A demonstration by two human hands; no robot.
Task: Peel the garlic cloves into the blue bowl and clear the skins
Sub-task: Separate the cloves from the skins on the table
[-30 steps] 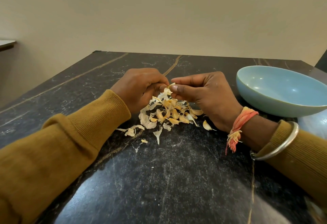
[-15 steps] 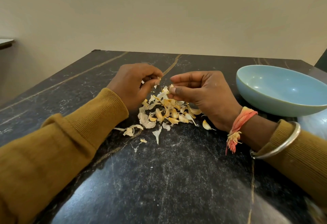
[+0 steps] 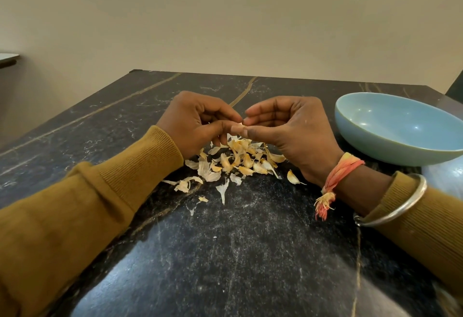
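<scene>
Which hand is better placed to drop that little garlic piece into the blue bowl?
The right hand, probably. It pinches the garlic piece together with the left hand, and the blue bowl sits directly on its side; the left would have to cross over.

I am pinching a small pale garlic clove (image 3: 241, 123) between the fingertips of my left hand (image 3: 198, 121) and right hand (image 3: 288, 128); my fingers are hiding most of it. Just beneath, a loose heap (image 3: 238, 160) of yellowish cloves and papery white skins is lying spread flat. A stray clove (image 3: 292, 177) is lying just right of it. The blue bowl (image 3: 375, 146), glossy inside, is sitting upright further right.
</scene>
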